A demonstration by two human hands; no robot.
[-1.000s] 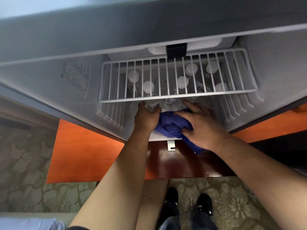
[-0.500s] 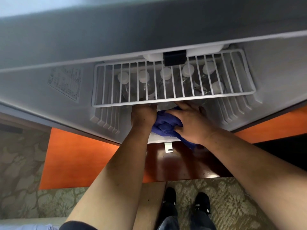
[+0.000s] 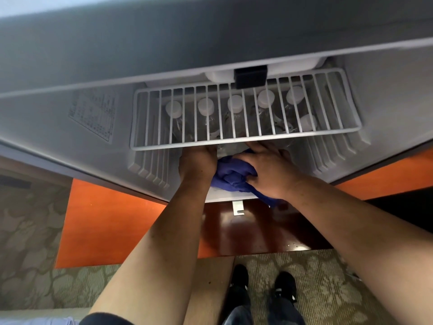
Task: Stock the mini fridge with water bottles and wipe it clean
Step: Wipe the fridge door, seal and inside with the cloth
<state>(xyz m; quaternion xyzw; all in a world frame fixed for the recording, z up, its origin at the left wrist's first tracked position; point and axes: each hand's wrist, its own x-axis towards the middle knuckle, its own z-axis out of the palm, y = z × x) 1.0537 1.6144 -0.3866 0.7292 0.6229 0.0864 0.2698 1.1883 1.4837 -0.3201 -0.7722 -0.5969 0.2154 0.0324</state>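
Note:
I look down into the open mini fridge (image 3: 386,109). Several water bottles (image 3: 235,103) with white caps stand in a row beneath the white wire shelf (image 3: 246,138). My left hand (image 3: 198,165) reaches in under the shelf's front edge, and the shelf hides its fingers. A crumpled blue cloth (image 3: 232,174) lies on the fridge floor between my hands. My right hand (image 3: 269,170) lies over the cloth, with the thumb tucked into its folds and the fingers stretched toward the bottles.
A printed label (image 3: 93,113) is stuck on the fridge's left inner wall. A metal hinge bracket (image 3: 238,207) juts out below the fridge front. The fridge sits in an orange wooden cabinet (image 3: 105,221). My black shoes (image 3: 239,280) stand on patterned carpet.
Both hands moved deeper under the shelf. The bottle my left hand gripped is out of sight, and the caps now stand in a straighter row. The cloth slid inward.

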